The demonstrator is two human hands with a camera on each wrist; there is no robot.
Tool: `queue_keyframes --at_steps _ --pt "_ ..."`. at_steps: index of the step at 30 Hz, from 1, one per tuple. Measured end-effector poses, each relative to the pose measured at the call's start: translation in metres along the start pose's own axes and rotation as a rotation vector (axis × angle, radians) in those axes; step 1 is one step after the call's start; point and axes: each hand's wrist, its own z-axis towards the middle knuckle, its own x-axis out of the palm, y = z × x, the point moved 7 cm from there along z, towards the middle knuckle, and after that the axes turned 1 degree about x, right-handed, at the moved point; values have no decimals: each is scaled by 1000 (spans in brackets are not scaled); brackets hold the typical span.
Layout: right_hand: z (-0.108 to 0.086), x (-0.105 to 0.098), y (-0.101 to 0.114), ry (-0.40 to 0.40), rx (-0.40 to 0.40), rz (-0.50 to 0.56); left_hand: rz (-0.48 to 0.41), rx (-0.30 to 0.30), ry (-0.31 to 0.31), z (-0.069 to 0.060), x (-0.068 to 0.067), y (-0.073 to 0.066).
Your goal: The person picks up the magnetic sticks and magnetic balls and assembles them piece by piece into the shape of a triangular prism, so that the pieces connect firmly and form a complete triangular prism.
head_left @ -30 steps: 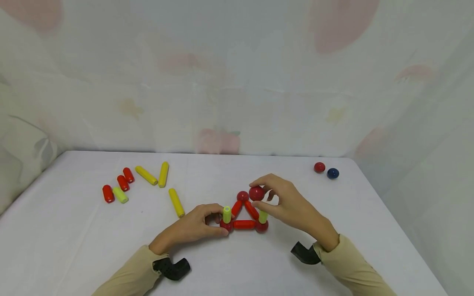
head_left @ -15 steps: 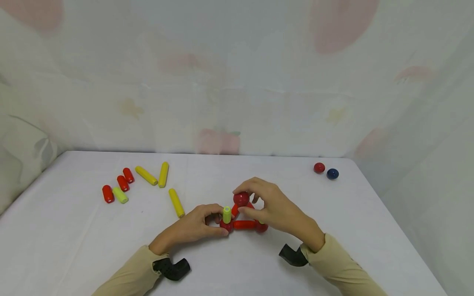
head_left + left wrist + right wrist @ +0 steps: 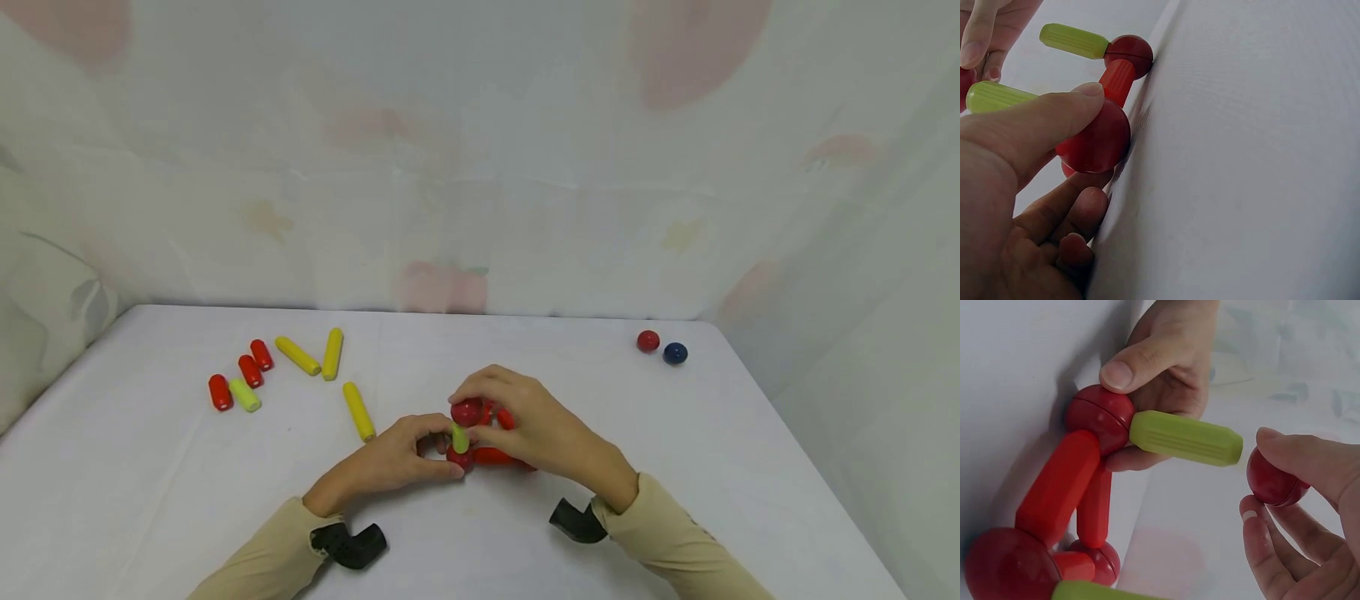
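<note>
Right hand (image 3: pixel 531 422): fingers pinch red ball (image 3: pixel 1272 479) just clear of green stick (image 3: pixel 1186 437), 12 o'clock from it. Left hand (image 3: pixel 393 458): fingers grip corner ball (image 3: pixel 1099 417) under stick, 8 o'clock on red triangle (image 3: pixel 1060 487), on counter (image 3: pixel 225 483).

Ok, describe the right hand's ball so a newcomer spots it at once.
On the white table sits a red frame. By the green rod at its left corner, the right hand pinches the red ball, the only ball off the table.

The right hand (image 3: pixel 536 417) has carried its red ball (image 3: pixel 467 412) leftward to lower centre, just above the left green rod (image 3: pixel 460 439). In the head view, it now hides the right green rod (image 3: pixel 1072 41).
</note>
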Motion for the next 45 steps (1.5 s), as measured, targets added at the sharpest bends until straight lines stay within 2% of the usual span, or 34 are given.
queue_keyframes --at_steps 8,16,20,36,45 --pt "-2 3 0 6 -9 -6 27 -25 4 1 1 1" --pt "-5 -4 -5 38 75 -7 40 -22 6 1 1 2" --pt "-9 -13 -8 16 109 -26 33 -36 7 2 1 3" --pt "-29 -45 -32 -98 116 -145 38 -77 5 1 1 4" --pt "-42 -56 -53 -127 169 -191 46 -99 -10 -1 -1 5"
